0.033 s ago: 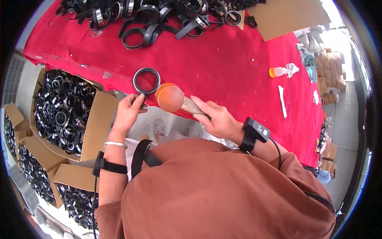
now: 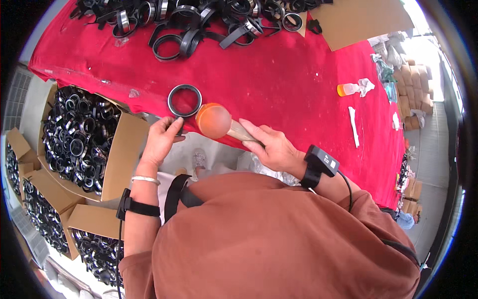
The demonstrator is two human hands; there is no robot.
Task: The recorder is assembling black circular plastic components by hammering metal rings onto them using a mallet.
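Note:
My left hand (image 2: 162, 139) is closed, thumb and fingers pinching the near edge of a black and silver ring (image 2: 171, 106) at the front edge of the red-covered table. A black part of the ring shows below the thumb; the rest of it is hidden by my fingers. In my right hand (image 2: 275, 148) is a mallet (image 2: 214, 120), gripped by its pale wooden handle. Its rounded orange, translucent head lies right beside the ring's right side, and whether the two touch I cannot tell.
Many black and silver rings with straps (image 2: 186, 42) are heaped along the table's far side, beside a cardboard sheet (image 2: 366, 22). Open cartons (image 2: 127, 154) full of similar rings stand at the left. An orange-ended plastic piece (image 2: 347, 89) and a white strip (image 2: 353, 127) lie at the right.
The ring and the mallet head have shifted very slightly to the right. Both hands keep their hold.

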